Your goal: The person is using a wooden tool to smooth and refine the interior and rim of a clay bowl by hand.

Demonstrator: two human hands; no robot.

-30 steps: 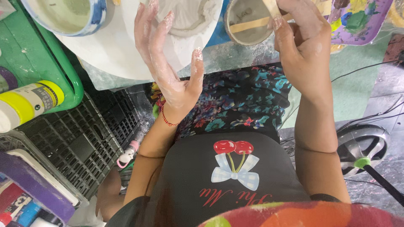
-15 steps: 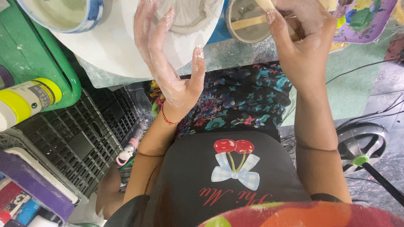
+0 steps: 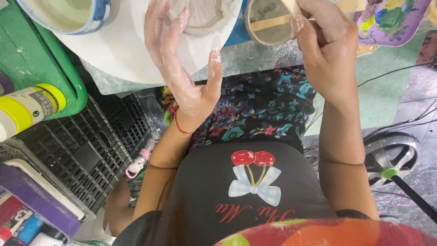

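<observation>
The left hand [image 3: 182, 68], smeared with pale clay, is held wide open, its fingers spread over the white round plaster mould [image 3: 136, 50] on the table edge; whether the fingertips touch it cannot be told. The right hand [image 3: 325, 54] is closed around a flat wooden stick [image 3: 291, 18], which is laid across a small round clay-stained cup [image 3: 266, 23] beside the mould.

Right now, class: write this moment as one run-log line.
left hand: open, smeared white, against white mould | right hand: grips wooden stick | small cup: beside mould
</observation>
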